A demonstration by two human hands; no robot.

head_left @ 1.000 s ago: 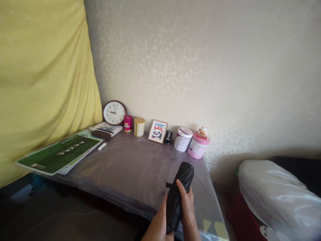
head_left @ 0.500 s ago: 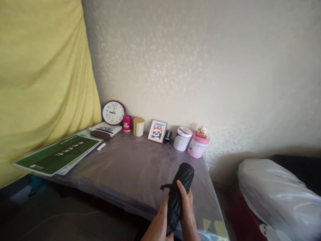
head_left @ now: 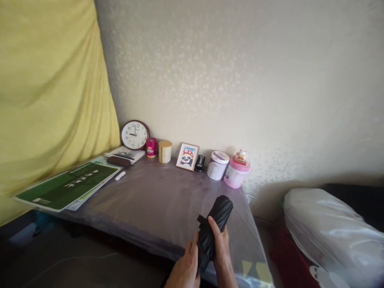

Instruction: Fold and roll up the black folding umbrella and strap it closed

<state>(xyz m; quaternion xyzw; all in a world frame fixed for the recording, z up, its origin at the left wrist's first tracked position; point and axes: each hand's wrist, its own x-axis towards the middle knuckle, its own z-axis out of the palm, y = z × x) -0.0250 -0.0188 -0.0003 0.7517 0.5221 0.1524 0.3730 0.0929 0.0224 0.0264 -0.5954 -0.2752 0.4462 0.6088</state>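
A black folded umbrella (head_left: 214, 228) is held between my two hands over the near right part of the table, tilted with its far end up and to the right. My right hand (head_left: 221, 248) wraps round its right side, thumb lying across the top. On the lower left side, my left hand (head_left: 186, 262) is closed against the umbrella, with some fingers hidden behind it. A short black strap (head_left: 201, 219) sticks out to the left of the umbrella, just above my left fingertips.
The plastic-covered table (head_left: 150, 196) bears a clock (head_left: 135, 135), pink can (head_left: 151, 147), yellow-lidded can (head_left: 165, 152), framed panda picture (head_left: 187, 157), black stapler-like object (head_left: 200, 163), two tubs (head_left: 218, 166) and a green board (head_left: 69, 186). A bagged bundle (head_left: 327, 224) stands right.
My left hand has shifted slightly left and its fingers show more on the umbrella's side. The strap now sits higher and closer to the umbrella.
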